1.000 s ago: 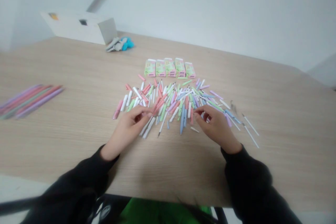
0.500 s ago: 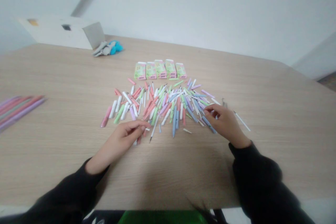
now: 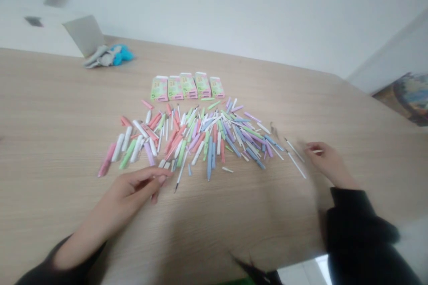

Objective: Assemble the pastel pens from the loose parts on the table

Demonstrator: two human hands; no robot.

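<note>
two bare hands sit wide apart over the pale wood-grain bench (image 3: 247,218). the left hand (image 3: 140,189) has thumb and forefinger nearly together beside a loose heap of pastel plastic pen parts (image 3: 206,140); i cannot tell whether they pinch anything. the heap lies between both hands' fingers, probably spread for easy picking. the right hand (image 3: 329,164), just right of thin white dark-tipped refills (image 3: 296,164), seems to pinch a small pale piece (image 3: 318,151), likely in the fingers because it is slight.

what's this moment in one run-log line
left grip: at near edge of pen parts, contents unclear | right grip: right of two thin white sticks, contents unclear | small boxes: row beyond pen parts
</note>
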